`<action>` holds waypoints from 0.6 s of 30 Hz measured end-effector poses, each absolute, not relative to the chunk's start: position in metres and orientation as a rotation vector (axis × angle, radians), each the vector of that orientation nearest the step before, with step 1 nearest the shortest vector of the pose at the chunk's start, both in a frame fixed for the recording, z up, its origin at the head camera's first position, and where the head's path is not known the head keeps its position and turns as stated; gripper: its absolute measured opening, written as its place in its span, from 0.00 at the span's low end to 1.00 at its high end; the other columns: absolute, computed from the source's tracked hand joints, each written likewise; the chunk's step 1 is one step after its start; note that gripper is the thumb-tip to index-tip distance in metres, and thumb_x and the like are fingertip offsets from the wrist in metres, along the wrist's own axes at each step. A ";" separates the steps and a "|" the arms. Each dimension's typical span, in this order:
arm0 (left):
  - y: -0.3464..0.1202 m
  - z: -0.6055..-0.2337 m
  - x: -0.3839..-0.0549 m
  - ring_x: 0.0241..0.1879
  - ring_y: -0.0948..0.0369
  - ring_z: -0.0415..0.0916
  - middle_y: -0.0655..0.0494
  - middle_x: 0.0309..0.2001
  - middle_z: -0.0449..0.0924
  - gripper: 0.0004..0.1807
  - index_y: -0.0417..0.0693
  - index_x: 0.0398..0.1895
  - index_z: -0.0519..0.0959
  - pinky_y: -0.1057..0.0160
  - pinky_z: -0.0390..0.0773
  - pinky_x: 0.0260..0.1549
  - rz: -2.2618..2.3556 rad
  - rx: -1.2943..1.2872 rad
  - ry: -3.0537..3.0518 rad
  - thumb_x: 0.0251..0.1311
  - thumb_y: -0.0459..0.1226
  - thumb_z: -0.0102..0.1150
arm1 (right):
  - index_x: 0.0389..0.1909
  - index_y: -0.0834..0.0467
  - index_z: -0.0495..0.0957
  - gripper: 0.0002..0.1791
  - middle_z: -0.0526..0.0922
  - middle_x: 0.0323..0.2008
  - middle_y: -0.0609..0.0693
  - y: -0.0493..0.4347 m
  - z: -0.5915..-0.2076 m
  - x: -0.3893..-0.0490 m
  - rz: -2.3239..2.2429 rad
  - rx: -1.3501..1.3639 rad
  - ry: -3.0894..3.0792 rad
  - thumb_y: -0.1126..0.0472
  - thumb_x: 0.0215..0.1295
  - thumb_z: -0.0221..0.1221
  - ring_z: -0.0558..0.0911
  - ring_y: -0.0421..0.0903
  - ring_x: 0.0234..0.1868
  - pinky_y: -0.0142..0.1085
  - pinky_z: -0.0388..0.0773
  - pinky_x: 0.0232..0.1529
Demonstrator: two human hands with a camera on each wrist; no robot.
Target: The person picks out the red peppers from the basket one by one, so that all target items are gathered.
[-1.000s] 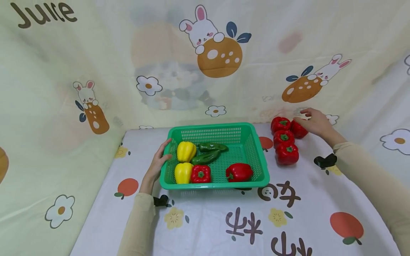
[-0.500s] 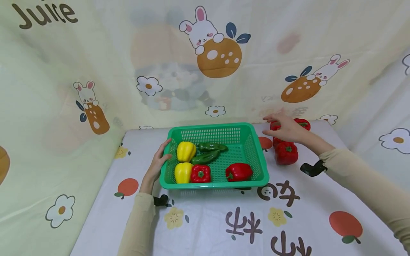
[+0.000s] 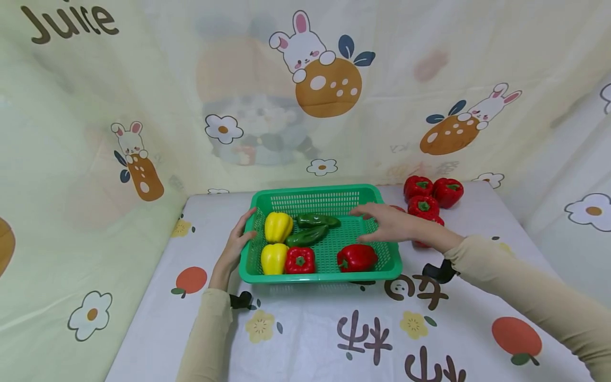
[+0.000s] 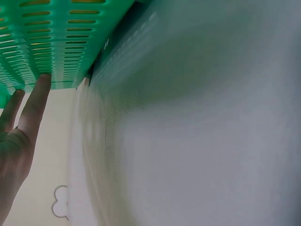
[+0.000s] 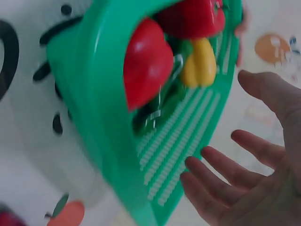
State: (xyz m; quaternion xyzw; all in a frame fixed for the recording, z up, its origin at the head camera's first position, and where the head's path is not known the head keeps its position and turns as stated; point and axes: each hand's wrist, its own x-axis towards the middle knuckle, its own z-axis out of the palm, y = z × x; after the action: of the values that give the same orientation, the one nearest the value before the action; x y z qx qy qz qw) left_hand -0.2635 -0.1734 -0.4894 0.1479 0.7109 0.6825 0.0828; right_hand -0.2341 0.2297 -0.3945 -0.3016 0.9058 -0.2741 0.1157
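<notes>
A green plastic basket (image 3: pixel 324 277) stands on the table. Inside are two yellow bell peppers (image 3: pixel 278 227), two dark green long peppers (image 3: pixel 307 235) and two red bell peppers (image 3: pixel 357 258). My left hand (image 3: pixel 232 246) holds the basket's left rim, its thumb lapping over the edge; in the left wrist view straight fingers (image 4: pixel 35 108) rest against the slotted outer wall. Over the basket's right side reaches my right hand (image 3: pixel 389 223), fingers spread and nothing in them, just above the red pepper lying on its side. The right wrist view shows that bare palm beside the basket.
Several more red bell peppers (image 3: pixel 422 206) sit clustered on the table right of the basket, one partly behind the right forearm. A printed cloth (image 3: pixel 305 339) covers the table. A patterned curtain (image 3: pixel 258 79) hangs close behind the basket.
My right hand has moved left and toward me, from the loose red peppers to over the basket's right side. The left hand and the basket stay put.
</notes>
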 end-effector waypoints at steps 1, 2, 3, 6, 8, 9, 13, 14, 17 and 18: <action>-0.173 -0.490 -0.264 0.69 0.40 0.52 0.42 0.77 0.44 0.35 0.42 0.78 0.52 0.39 0.57 0.65 2.039 0.442 2.121 0.67 0.24 0.42 | 0.65 0.63 0.70 0.37 0.74 0.61 0.59 0.224 -0.397 -0.232 -0.770 -0.905 2.639 0.53 0.57 0.70 0.75 0.57 0.57 0.51 0.78 0.51; -0.174 -0.490 -0.264 0.69 0.40 0.52 0.42 0.78 0.44 0.35 0.43 0.78 0.52 0.39 0.57 0.65 2.039 0.443 2.121 0.67 0.25 0.42 | 0.66 0.62 0.70 0.38 0.74 0.61 0.59 0.220 -0.398 -0.229 -0.742 -0.920 2.622 0.53 0.56 0.70 0.74 0.57 0.58 0.52 0.77 0.52; -0.174 -0.490 -0.264 0.69 0.40 0.52 0.42 0.78 0.44 0.35 0.43 0.78 0.52 0.39 0.57 0.65 2.042 0.443 2.119 0.67 0.25 0.43 | 0.66 0.62 0.70 0.38 0.74 0.61 0.59 0.215 -0.401 -0.228 -0.722 -0.928 2.604 0.53 0.56 0.70 0.73 0.58 0.59 0.52 0.77 0.53; -0.174 -0.491 -0.265 0.70 0.39 0.51 0.43 0.78 0.44 0.35 0.44 0.78 0.52 0.39 0.57 0.65 2.046 0.441 2.114 0.67 0.25 0.43 | 0.66 0.61 0.69 0.38 0.74 0.61 0.59 0.205 -0.407 -0.226 -0.626 -0.956 2.580 0.54 0.56 0.70 0.72 0.57 0.61 0.53 0.76 0.54; -0.175 -0.492 -0.265 0.70 0.40 0.52 0.43 0.78 0.44 0.35 0.44 0.78 0.51 0.38 0.57 0.65 2.044 0.438 2.116 0.67 0.25 0.43 | 0.66 0.61 0.69 0.38 0.74 0.61 0.58 0.201 -0.413 -0.226 -0.571 -0.959 2.565 0.54 0.56 0.71 0.72 0.56 0.60 0.50 0.76 0.54; -0.175 -0.492 -0.265 0.70 0.40 0.52 0.43 0.78 0.44 0.36 0.45 0.78 0.52 0.39 0.58 0.64 2.043 0.435 2.116 0.67 0.25 0.43 | 0.66 0.60 0.69 0.38 0.74 0.60 0.57 0.199 -0.416 -0.226 -0.551 -0.958 2.556 0.54 0.55 0.71 0.72 0.55 0.59 0.48 0.77 0.52; -0.175 -0.492 -0.266 0.69 0.40 0.53 0.43 0.78 0.44 0.36 0.46 0.78 0.52 0.39 0.59 0.63 2.036 0.429 2.119 0.67 0.26 0.43 | 0.66 0.61 0.69 0.39 0.74 0.57 0.57 0.194 -0.425 -0.227 -0.509 -0.927 2.497 0.57 0.54 0.71 0.73 0.53 0.56 0.42 0.79 0.47; -0.175 -0.492 -0.266 0.69 0.40 0.53 0.43 0.78 0.45 0.36 0.46 0.78 0.52 0.39 0.60 0.63 2.036 0.428 2.118 0.67 0.26 0.44 | 0.66 0.61 0.69 0.39 0.75 0.57 0.58 0.193 -0.426 -0.226 -0.504 -0.922 2.483 0.58 0.54 0.72 0.73 0.53 0.55 0.42 0.79 0.46; -0.175 -0.492 -0.266 0.69 0.40 0.53 0.43 0.78 0.45 0.36 0.46 0.78 0.52 0.39 0.60 0.63 2.039 0.426 2.114 0.67 0.25 0.44 | 0.66 0.62 0.69 0.39 0.75 0.55 0.57 0.190 -0.430 -0.226 -0.468 -0.903 2.463 0.61 0.52 0.72 0.74 0.52 0.53 0.42 0.80 0.46; -0.176 -0.492 -0.266 0.69 0.40 0.53 0.43 0.78 0.45 0.36 0.46 0.78 0.52 0.39 0.60 0.63 2.040 0.426 2.111 0.67 0.25 0.44 | 0.66 0.62 0.69 0.39 0.76 0.54 0.57 0.189 -0.432 -0.226 -0.452 -0.901 2.465 0.62 0.52 0.72 0.74 0.52 0.53 0.42 0.80 0.46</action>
State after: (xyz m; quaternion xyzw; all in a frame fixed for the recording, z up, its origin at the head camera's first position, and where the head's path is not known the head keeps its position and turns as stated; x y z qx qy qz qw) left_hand -0.2664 -0.1756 -0.4924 0.1431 0.7090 0.6850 0.0873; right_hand -0.2261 0.1888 -0.4317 -0.3286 0.8992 -0.1649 0.2371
